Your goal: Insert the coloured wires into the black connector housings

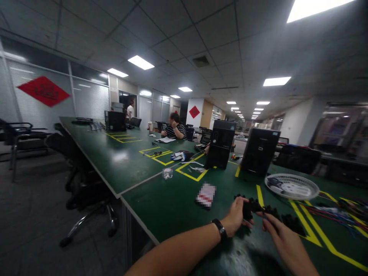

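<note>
My left hand (236, 215), with a dark band on the wrist, is closed around a small black blocky part (247, 211) above the green table. Close on its right, my right hand (276, 230) has thumb and fingers pinched together near that part. What the right fingers hold is too dark and small to make out. Dark lumpy pieces (291, 221) lie on the table just beyond the right hand. A phone-sized item (206, 194), blurred out, rests to the left of my hands.
Two black computer towers (220, 143) (259, 151) stand beyond my hands. To the right are a round white basket (312, 188) and coloured wires (327, 216). A small clear tub (167, 173) and gloves (181, 156) sit farther left. A person (176, 130) sits across the table.
</note>
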`<state>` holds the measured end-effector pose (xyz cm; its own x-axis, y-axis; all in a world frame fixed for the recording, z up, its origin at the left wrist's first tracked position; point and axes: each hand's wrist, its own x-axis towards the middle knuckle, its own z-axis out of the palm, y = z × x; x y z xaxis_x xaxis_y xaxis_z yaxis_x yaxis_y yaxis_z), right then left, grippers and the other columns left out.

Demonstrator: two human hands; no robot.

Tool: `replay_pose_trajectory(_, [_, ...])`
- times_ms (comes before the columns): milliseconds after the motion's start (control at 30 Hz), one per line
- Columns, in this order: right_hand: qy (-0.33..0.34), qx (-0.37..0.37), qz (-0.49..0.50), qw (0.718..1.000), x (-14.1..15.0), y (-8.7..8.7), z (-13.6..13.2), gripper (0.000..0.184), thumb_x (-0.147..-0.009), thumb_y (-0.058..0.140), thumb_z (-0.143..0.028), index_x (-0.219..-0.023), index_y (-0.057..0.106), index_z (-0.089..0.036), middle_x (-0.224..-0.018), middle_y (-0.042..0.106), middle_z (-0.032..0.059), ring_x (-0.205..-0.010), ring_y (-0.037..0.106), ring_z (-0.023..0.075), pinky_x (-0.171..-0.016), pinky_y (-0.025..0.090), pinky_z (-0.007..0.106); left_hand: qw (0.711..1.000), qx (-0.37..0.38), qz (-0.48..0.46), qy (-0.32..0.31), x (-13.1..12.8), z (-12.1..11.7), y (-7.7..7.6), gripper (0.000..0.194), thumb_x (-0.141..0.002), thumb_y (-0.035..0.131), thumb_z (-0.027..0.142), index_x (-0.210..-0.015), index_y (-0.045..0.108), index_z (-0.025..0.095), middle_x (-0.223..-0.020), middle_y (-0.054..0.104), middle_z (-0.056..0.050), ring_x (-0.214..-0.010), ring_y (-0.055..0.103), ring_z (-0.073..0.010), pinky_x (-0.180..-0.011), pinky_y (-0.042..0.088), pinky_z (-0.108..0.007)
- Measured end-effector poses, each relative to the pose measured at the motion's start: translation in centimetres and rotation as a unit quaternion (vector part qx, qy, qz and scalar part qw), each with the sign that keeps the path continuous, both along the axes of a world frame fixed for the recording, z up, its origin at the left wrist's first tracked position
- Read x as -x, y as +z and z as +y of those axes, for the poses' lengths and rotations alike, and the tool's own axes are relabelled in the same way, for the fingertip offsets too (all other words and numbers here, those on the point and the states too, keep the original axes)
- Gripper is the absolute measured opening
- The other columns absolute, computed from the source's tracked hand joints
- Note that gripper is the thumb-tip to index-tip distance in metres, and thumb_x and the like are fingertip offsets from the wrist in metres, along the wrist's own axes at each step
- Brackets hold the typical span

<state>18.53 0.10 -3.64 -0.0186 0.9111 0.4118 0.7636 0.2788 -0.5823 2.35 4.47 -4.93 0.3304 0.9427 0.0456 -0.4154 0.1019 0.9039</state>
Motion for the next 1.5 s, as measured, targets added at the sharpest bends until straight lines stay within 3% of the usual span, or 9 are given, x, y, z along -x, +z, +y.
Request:
replay_pose_trajectory(100, [0.007, -0.008, -0.021, 1.0, 1.3, 0.7, -1.6, 0.044, -0.081, 0.041, -0.046, -0.111, 0.061, -0.02, -0.069, 0.069, 0.0055, -0.066, 0.066, 0.0257, -0.062, 0.049, 0.034, 1.0, 0.005, -0.018, -0.009, 0.2, -0.8, 0.4, 0.044, -0.089, 0.033, 0.054, -0.111, 0.048, 0.018, -0.082, 0.055, -0.002, -0.051, 0.057, -0.0103, -0.048, 0.046, -0.023])
replay_pose_trajectory(200, [0.009, -0.02, -0.011, 1.0, 3.0, 1.6, -3.3, 0.045, -0.089, 0.036, -0.036, -0.128, 0.046, -0.017, -0.069, 0.066, 0.0022, -0.065, 0.064, 0.0216, -0.065, 0.047, 0.032, 0.999, 0.011, -0.037, -0.012, 0.7, -1.7, 1.0, 0.037, -0.089, 0.036, 0.047, -0.108, 0.05, 0.018, -0.081, 0.056, -0.003, -0.056, 0.06, -0.0117, -0.054, 0.049, -0.026])
replay_pose_trajectory(267, [0.015, -0.034, 0.013, 0.999, 3.9, 1.9, -3.8, 0.041, -0.089, 0.037, -0.03, -0.126, 0.041, -0.014, -0.069, 0.064, 0.0017, -0.068, 0.064, 0.0202, -0.066, 0.046, 0.03, 0.999, 0.014, -0.042, -0.002, 0.9, -2.0, 1.2, 0.036, -0.088, 0.039, 0.045, -0.108, 0.051, 0.018, -0.082, 0.057, -0.003, -0.059, 0.061, -0.0128, -0.058, 0.051, -0.028])
replay_pose_trajectory(433, [-0.018, -0.067, 0.016, 0.997, 4.5, 1.8, -4.1, 0.022, -0.089, 0.04, -0.027, -0.107, 0.048, -0.018, -0.076, 0.063, 0.0031, -0.069, 0.063, 0.0191, -0.064, 0.044, 0.028, 0.999, 0.01, -0.048, -0.009, 0.7, -2.3, 0.9, 0.036, -0.087, 0.044, 0.046, -0.106, 0.054, 0.018, -0.086, 0.059, -0.005, -0.068, 0.062, -0.0142, -0.061, 0.053, -0.029])
replay_pose_trajectory(767, [-0.006, -0.069, 0.012, 0.998, 4.3, 1.0, -4.0, 0.014, -0.088, 0.045, -0.022, -0.1, 0.054, -0.021, -0.074, 0.064, 0.0007, -0.068, 0.063, 0.0178, -0.064, 0.043, 0.026, 1.0, -0.006, -0.026, -0.004, 0.5, -3.3, 1.3, 0.031, -0.088, 0.045, 0.043, -0.104, 0.055, 0.018, -0.097, 0.055, -0.006, -0.078, 0.058, -0.014, -0.065, 0.053, -0.028])
replay_pose_trajectory(1133, [0.052, -0.067, 0.1, 0.991, 3.5, 1.0, -3.8, 0.017, -0.089, 0.047, -0.024, -0.092, 0.063, -0.017, -0.068, 0.065, 0.0012, -0.063, 0.063, 0.016, -0.063, 0.045, 0.025, 0.99, -0.111, 0.06, -0.058, 0.4, -3.9, 0.7, 0.046, -0.086, 0.04, 0.06, -0.114, 0.039, 0.023, -0.085, 0.055, -0.002, -0.07, 0.058, -0.0117, -0.06, 0.051, -0.025])
replay_pose_trajectory(1267, [0.047, -0.08, 0.142, 0.985, 4.0, 1.3, -4.1, 0.017, -0.089, 0.049, -0.025, -0.097, 0.062, -0.017, -0.069, 0.067, 0.0014, -0.066, 0.064, 0.0162, -0.065, 0.046, 0.025, 0.984, -0.154, 0.079, -0.028, 0.4, -3.8, 1.2, 0.045, -0.088, 0.038, 0.058, -0.113, 0.041, 0.022, -0.081, 0.054, 0.0, -0.067, 0.056, -0.011, -0.057, 0.048, -0.022])
replay_pose_trajectory(1367, [0.017, -0.097, 0.151, 0.984, 4.5, 1.4, -4.1, 0.021, -0.088, 0.051, -0.024, -0.104, 0.062, -0.016, -0.067, 0.067, 0.0005, -0.064, 0.064, 0.016, -0.064, 0.046, 0.025, 0.986, -0.145, 0.084, -0.002, 0.2, -3.8, 1.4, 0.046, -0.088, 0.036, 0.059, -0.113, 0.042, 0.021, -0.076, 0.053, 0.001, -0.064, 0.055, -0.0113, -0.055, 0.047, -0.022])
replay_pose_trajectory(1500, [0.024, -0.1, 0.141, 0.985, 4.3, 1.1, -3.8, 0.029, -0.088, 0.051, -0.025, -0.111, 0.067, -0.018, -0.069, 0.069, 0.0012, -0.064, 0.064, 0.0162, -0.065, 0.047, 0.026, 0.985, -0.15, 0.089, -0.014, 0.1, -3.5, 0.9, 0.046, -0.088, 0.034, 0.059, -0.113, 0.04, 0.021, -0.071, 0.052, 0.002, -0.062, 0.055, -0.0118, -0.051, 0.043, -0.021])
